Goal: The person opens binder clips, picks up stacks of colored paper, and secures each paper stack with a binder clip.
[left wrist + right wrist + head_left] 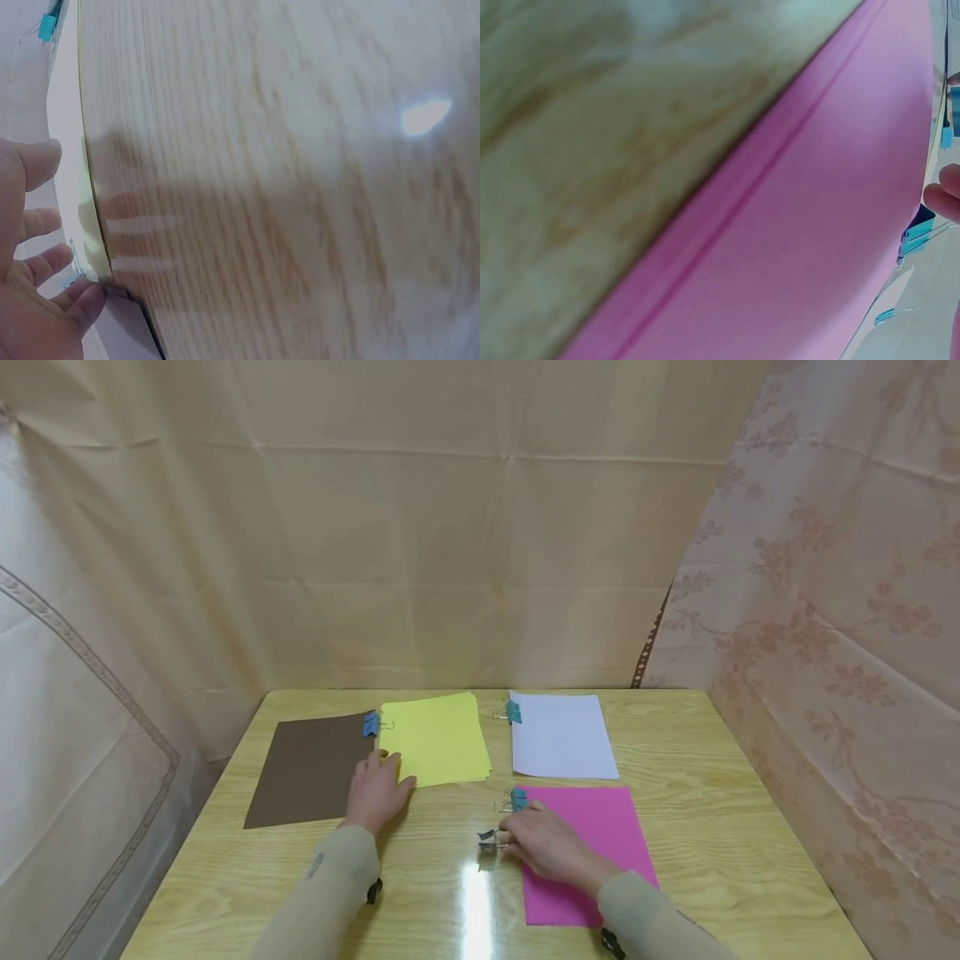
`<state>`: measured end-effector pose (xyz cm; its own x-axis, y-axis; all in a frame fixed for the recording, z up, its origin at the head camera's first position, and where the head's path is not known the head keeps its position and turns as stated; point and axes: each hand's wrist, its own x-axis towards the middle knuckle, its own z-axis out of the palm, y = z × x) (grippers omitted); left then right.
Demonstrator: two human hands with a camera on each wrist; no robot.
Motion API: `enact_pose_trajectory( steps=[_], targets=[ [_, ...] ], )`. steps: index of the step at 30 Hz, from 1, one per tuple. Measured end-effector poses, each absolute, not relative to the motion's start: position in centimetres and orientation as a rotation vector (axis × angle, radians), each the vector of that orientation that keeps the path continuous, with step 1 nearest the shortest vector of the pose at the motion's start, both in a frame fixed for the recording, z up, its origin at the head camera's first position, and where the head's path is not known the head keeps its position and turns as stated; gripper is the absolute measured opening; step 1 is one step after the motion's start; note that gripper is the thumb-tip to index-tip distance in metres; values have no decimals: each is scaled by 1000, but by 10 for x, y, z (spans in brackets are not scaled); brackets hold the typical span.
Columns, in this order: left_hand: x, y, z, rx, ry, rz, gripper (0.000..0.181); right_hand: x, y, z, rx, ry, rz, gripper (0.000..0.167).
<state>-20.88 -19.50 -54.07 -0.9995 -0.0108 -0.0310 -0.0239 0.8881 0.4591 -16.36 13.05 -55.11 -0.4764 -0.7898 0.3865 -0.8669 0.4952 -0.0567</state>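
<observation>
My left hand (377, 791) lies over the near left corner of a yellow paper stack (438, 739), beside the brown paper (311, 770). Its fingers look spread and loosely bent in the left wrist view, gripping nothing. A blue binder clip (371, 724) is on the brown paper's upper right corner. My right hand (555, 846), above the pink paper (600, 827), pinches a dark binder clip (487, 840) by its handle end, with the clip's mouth facing left. A teal binder clip (518, 799) bites the pink paper's upper left corner, just beyond the right hand's fingers.
White paper (564, 735) with a teal binder clip (513, 711) at its upper left lies behind the pink paper. The wooden table (750, 860) meets hanging cloth (450, 568) at the back and sides. Light glares off the table between the forearms.
</observation>
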Motion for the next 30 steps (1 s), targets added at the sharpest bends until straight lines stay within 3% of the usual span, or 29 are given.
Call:
enact_pose_trajectory(
  steps=[30],
  targets=[
    [-220,-193,-531,-222,3014,570,69,-164,141,-550,1376,-2418,376,29]
  ],
)
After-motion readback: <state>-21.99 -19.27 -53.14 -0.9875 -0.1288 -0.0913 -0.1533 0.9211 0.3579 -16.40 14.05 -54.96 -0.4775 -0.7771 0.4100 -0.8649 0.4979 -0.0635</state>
